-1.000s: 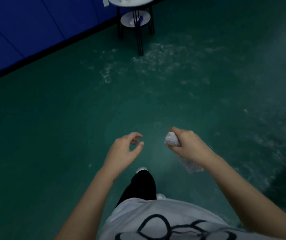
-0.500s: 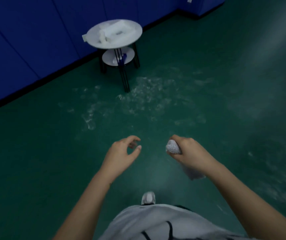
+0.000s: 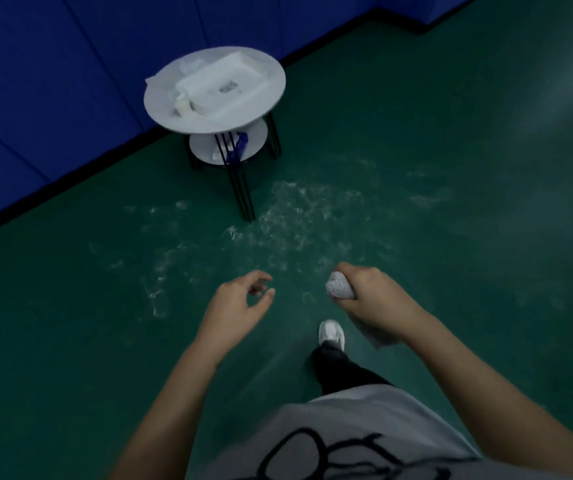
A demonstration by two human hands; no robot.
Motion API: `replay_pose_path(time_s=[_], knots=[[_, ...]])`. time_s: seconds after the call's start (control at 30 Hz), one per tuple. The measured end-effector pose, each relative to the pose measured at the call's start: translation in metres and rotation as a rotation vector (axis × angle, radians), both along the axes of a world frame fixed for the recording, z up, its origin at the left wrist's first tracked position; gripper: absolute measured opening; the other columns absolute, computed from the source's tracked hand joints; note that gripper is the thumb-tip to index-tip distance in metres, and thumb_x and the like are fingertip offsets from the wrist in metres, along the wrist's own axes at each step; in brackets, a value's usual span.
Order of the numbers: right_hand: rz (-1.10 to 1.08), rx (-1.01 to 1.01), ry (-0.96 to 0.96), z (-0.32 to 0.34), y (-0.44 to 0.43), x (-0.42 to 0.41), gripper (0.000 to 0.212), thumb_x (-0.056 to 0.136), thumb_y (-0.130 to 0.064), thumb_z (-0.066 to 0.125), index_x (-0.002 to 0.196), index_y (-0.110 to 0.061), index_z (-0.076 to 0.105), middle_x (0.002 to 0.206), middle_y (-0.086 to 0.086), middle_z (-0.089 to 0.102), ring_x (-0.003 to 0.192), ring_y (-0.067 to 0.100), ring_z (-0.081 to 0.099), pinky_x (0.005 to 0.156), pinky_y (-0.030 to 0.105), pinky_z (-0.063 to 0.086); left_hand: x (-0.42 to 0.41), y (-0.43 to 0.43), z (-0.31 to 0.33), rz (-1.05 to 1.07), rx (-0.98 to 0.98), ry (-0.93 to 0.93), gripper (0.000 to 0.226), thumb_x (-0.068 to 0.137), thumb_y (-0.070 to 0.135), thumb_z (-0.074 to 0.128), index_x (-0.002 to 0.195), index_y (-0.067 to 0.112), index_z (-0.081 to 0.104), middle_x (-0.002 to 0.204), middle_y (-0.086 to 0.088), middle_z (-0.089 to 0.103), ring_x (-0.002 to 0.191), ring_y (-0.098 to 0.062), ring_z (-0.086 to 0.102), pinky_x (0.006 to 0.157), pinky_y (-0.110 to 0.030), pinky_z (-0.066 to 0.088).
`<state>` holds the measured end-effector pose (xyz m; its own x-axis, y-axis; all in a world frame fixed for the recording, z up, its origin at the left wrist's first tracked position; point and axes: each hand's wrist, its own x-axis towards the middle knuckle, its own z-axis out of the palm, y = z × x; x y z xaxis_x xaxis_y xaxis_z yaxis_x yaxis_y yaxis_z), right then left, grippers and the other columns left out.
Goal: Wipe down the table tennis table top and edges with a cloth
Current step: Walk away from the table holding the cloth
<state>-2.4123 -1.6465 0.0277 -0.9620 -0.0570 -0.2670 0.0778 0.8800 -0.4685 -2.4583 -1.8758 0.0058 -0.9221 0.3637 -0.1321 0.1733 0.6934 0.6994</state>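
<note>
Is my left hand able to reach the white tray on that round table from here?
Probably not from here. The left hand hangs empty, close in, while the white tray sits on the round table farther ahead across open floor. Nothing blocks it; step closer.

Grey shirt (image 3: 364, 431) – black scrawl – black trousers (image 3: 338, 370), white shoe (image 3: 330, 332)

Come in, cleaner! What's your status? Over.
Right hand grips cloth. Left hand empty, fingers loosely curled. No table tennis table in view. Round side table ahead.
</note>
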Motion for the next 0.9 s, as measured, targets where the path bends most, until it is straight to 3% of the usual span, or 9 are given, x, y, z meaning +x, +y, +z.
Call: replay_pose_path(time_s=[0.3, 0.6, 0.9], knots=[[0.133, 0.002, 0.042, 0.038, 0.086, -0.247, 0.023, 0.087, -0.027, 0.063, 0.104, -0.015, 0.052, 0.100, 0.006, 0.063, 0.089, 0.026, 0.059, 0.072, 0.036, 0.048, -0.209, 0.078, 0.032, 0.157, 0.027, 0.028, 0.020, 0.088, 0.026, 0.059, 0.108, 0.024, 0.064, 0.092, 0.012, 0.065, 0.090, -0.001, 0.059, 0.081, -0.021, 0.045], [0.210, 0.008, -0.014, -0.003, 0.103, -0.455, 0.028, 0.087, -0.031, 0.061, 0.106, -0.013, 0.053, 0.102, 0.009, 0.064, 0.092, 0.029, 0.058, 0.071, 0.034, 0.045, -0.407, 0.101, -0.002, 0.172, -0.003, 0.007, 0.021, 0.088, 0.024, 0.060, 0.108, 0.018, 0.064, 0.092, 0.006, 0.066, 0.089, -0.009, 0.061, 0.081, -0.028, 0.050], [0.207, -0.026, 0.070, 0.025, 0.088, -0.698, 0.031, 0.085, -0.029, 0.062, 0.112, -0.015, 0.053, 0.102, 0.011, 0.065, 0.090, 0.030, 0.060, 0.072, 0.036, 0.049, -0.641, 0.090, 0.020, 0.206, 0.087, 0.075, 0.016, 0.088, 0.025, 0.060, 0.104, 0.022, 0.063, 0.087, 0.008, 0.065, 0.086, -0.007, 0.061, 0.078, -0.025, 0.048]])
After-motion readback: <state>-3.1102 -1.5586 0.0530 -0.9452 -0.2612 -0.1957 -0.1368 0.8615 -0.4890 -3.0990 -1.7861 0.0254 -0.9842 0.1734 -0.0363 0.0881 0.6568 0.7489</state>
